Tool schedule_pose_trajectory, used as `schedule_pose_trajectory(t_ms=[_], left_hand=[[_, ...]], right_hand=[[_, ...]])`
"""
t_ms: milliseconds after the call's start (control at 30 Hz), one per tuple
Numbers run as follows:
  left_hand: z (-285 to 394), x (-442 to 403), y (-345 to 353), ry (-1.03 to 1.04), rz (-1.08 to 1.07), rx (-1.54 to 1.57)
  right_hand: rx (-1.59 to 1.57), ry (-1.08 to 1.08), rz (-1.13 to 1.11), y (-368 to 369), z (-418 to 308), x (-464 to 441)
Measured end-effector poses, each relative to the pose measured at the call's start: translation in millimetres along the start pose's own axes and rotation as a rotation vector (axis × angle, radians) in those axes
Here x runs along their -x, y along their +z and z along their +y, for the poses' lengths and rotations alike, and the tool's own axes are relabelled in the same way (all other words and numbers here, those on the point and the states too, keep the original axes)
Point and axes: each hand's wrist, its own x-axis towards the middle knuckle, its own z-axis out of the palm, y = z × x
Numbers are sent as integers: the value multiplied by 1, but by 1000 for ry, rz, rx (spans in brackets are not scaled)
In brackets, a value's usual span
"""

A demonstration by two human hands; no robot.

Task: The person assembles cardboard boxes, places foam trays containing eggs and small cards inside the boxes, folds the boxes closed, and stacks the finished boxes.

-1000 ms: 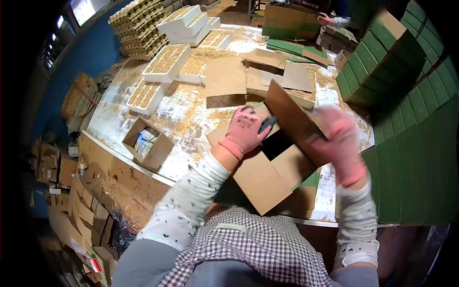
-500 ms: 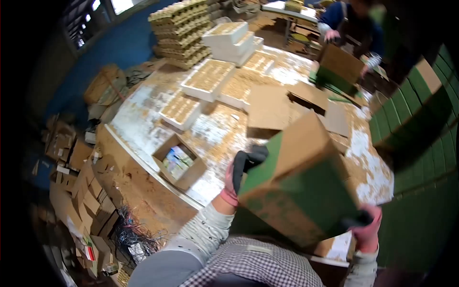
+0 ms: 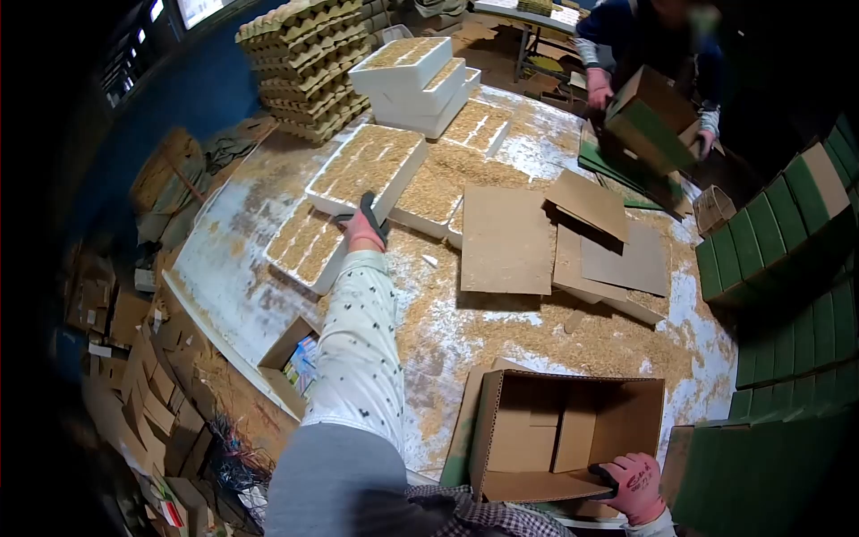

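Observation:
An empty cardboard box (image 3: 537, 430) stands with its open side up at the near edge of the table. My right hand (image 3: 633, 486), in a pink and black glove, grips the box's near right rim. My left hand (image 3: 365, 225), gloved alike, reaches forward to a white foam tray (image 3: 371, 166) filled with a tan granular material. Its fingers are spread at the tray's near right side, above a lower foam tray (image 3: 309, 243). Whether they press on the tray is hard to tell.
Flat cardboard pieces (image 3: 507, 240) lie mid-table. Egg trays (image 3: 304, 67) and foam trays (image 3: 412, 89) are stacked behind. Green boxes (image 3: 769, 233) stand at right. A small box (image 3: 284, 358) sits at the left edge. Across the table a person (image 3: 649, 45) holds a box (image 3: 651, 121).
The box, held tilted in both hands, now stands open side up on the table. My left hand has left it and moved forward to the foam trays. The other person's box has tilted.

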Motion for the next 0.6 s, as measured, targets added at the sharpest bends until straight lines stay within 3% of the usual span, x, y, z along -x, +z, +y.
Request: schedule_pose_trajectory(t_ms=[133, 200, 300, 333, 367, 500, 567, 600], left_hand=[[10, 67, -44, -117, -214, 142], [19, 142, -82, 170, -442, -144], [45, 229, -104, -187, -551, 29], [50, 260, -107, -292, -618, 44], [54, 291, -109, -401, -681, 65], [23, 373, -126, -430, -902, -56], [5, 394, -127, -385, -960, -320], [12, 414, -119, -234, -1064, -361]], right_hand=[[-49, 37, -30, -7, -7, -3], [-37, -51, 72, -12, -4, -3], [-158, -175, 200, 0, 8, 17], [-323, -298, 391, 18, 23, 23], [-601, -63, 211, 15, 28, 24], [-1547, 23, 430, -13, 15, 7], [-2131, -224, 492, -26, 8, 1], [-1829, 26, 458, -31, 8, 9]])
